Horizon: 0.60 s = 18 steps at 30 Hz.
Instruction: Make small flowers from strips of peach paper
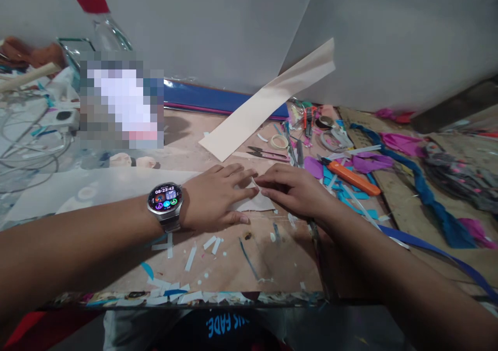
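A long white paper strip lies flat along the table, its right end under my hands. My left hand, with a smartwatch on its wrist, presses down on the strip with fingers spread. At the strip's right end my right hand has its thumb and fingertips closed on a raised, folded-looking edge of the paper. My palm and fingers hide part of the strip. Just behind the hands lie thread snips and a second cream strip, which slants up against the wall.
An orange box cutter, a tape roll and blue and purple scraps lie to the right. Back left stands a bottle with a red cap, partly blurred. White cables tangle at far left. Small paper cuttings litter the front.
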Available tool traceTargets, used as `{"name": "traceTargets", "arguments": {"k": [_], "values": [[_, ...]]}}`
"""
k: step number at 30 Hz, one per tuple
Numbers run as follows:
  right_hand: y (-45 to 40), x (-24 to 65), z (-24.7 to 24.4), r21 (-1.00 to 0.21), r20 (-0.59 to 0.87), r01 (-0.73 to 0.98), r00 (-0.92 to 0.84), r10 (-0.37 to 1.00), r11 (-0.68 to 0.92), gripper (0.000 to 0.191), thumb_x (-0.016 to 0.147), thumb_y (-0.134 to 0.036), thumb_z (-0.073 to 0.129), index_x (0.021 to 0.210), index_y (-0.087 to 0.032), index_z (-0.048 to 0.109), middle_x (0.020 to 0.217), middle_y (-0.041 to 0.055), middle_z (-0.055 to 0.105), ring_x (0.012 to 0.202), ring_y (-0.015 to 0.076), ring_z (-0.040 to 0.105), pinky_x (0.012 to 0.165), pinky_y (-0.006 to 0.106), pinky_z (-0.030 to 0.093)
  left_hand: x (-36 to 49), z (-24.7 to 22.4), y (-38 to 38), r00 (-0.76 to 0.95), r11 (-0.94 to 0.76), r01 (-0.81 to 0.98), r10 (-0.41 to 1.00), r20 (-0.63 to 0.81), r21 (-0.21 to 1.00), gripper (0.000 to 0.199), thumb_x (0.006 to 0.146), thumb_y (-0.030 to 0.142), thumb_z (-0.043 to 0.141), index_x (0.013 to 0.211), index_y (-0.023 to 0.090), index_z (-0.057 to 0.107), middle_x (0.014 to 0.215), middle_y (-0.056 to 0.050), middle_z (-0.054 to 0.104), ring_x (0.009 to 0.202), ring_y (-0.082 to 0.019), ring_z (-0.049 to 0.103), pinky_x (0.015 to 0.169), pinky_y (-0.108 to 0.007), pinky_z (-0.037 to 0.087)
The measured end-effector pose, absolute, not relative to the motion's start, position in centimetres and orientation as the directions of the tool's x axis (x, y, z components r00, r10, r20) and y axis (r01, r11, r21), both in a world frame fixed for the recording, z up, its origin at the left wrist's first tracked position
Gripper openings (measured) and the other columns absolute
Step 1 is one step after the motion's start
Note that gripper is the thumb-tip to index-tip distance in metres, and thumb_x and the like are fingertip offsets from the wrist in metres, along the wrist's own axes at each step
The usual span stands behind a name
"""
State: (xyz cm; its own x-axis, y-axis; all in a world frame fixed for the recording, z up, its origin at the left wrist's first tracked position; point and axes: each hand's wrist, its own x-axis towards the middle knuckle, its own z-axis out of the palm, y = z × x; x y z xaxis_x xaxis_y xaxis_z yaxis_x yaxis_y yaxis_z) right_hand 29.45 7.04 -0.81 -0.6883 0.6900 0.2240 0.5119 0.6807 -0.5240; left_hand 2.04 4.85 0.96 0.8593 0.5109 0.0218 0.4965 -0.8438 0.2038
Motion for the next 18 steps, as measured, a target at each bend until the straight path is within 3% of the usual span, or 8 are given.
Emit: {"name": "traceTargets", "arguments": {"k": [10,18], "values": [[7.06,29.28,-0.59,-0.523,0.192,0.529,-0.691,0.697,0.669,0.027,0.101,-0.027,0.066,0.126,-0.024,0.076,0.107,0.0082,0.075,0.097,0.0226,0.071,0.088,0.037,0.055,2.02,1.28,5.3,0.856,-0.835,0.493,0.516,0.036,0.244,0.062,0.102,0.064,0.052,0.143,0.018,0.058,0.167,-0.017,0.042,0.154,-0.037,0.037,0.125,-0.054,0.034],[6.97,29.39,-0.72,-0.54,0.202,0.507,-0.696,0.689,0.671,0.029,0.101,-0.026,0.066,0.128,-0.026,0.075,0.104,0.0076,0.073,0.095,0.0218,0.07,0.087,0.035,0.055,2.01,1.01,5.19,0.836,-0.821,0.532,0.548,0.024,0.207,0.067,0.103,0.065,0.048,0.149,0.017,0.053,0.167,-0.017,0.042,0.154,-0.037,0.038,0.119,-0.058,0.039]]}}
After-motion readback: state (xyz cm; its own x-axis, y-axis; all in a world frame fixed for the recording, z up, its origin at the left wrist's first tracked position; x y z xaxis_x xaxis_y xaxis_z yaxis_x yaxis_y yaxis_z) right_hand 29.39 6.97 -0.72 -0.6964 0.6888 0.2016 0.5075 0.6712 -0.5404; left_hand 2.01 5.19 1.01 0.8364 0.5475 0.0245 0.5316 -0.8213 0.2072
